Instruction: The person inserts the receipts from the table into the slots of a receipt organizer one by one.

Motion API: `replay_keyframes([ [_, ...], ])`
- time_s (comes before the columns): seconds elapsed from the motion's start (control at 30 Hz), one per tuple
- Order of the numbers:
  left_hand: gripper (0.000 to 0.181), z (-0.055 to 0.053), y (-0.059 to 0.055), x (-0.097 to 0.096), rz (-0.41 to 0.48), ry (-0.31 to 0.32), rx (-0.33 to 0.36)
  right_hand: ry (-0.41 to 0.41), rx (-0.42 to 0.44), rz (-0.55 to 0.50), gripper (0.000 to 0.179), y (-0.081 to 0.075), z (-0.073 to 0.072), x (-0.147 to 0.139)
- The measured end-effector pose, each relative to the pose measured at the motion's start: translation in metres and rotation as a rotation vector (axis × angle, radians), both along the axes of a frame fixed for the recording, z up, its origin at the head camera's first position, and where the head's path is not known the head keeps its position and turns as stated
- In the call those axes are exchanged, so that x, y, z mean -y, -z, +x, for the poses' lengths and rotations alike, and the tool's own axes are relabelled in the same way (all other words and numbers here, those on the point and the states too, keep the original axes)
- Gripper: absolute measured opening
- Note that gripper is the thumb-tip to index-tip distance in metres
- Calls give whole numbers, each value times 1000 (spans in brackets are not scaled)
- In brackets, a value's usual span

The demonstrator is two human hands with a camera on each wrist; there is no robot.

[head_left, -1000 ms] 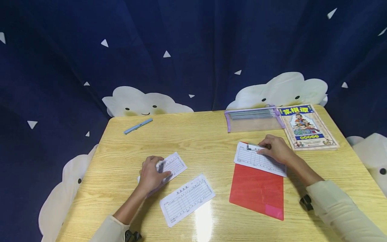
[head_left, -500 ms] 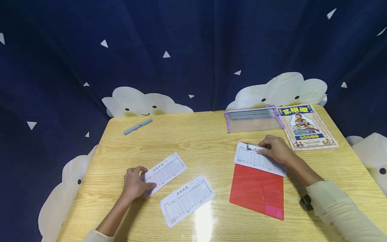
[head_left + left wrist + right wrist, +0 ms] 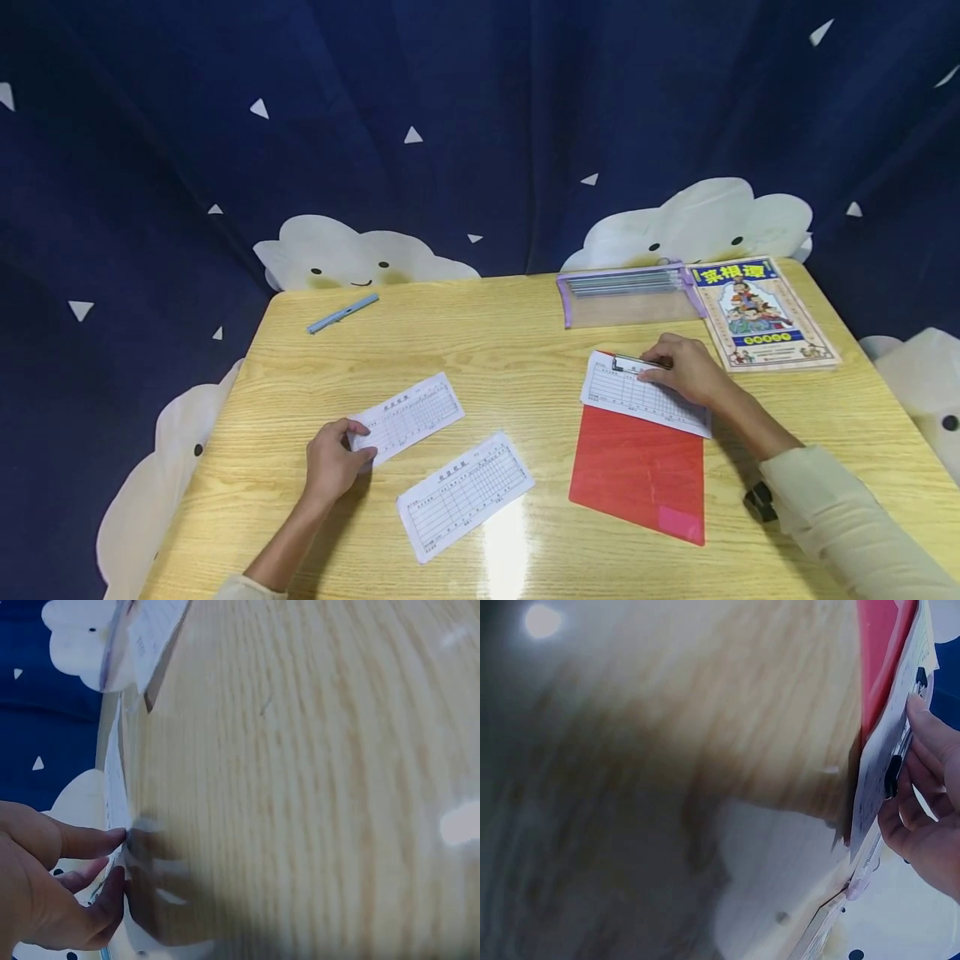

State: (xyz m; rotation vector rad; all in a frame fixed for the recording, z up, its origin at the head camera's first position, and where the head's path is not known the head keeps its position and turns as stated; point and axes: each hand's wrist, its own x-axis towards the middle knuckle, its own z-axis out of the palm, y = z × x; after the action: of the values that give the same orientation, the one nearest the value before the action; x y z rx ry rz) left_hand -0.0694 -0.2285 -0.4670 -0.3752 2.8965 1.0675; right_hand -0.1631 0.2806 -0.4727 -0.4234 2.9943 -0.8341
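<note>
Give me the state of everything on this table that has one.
left slip: held at its left end by the left grip
near slip: loose, lying flat
clip: pinched by the right grip; open or shut unclear
right slip: under the clip
red board: partly covered
pen: lying flat
pencil case: lying flat; open or shut unclear
book: closed

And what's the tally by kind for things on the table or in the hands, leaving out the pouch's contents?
Printed forms showing: 3
Red clipboard: 1
Blue pen: 1
Zip pouch: 1
Book: 1
Total: 7
</note>
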Motion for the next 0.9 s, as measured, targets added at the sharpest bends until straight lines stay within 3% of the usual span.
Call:
replay_keyframes([
  [0.17,29,-2,-1,0,25,0,-11,5,6,-4,25,0,0,0],
  [0.4,29,-10,-7,-2,166,35,-8,11,24,-9,26,0,1,-1],
  [0.7,30,-28,-30,-14,250,80,-37,21,33,-9,26,-1,2,0],
  [0.9,30,-45,-43,-36,355,116,-78,28,45,1,27,-1,2,1],
])
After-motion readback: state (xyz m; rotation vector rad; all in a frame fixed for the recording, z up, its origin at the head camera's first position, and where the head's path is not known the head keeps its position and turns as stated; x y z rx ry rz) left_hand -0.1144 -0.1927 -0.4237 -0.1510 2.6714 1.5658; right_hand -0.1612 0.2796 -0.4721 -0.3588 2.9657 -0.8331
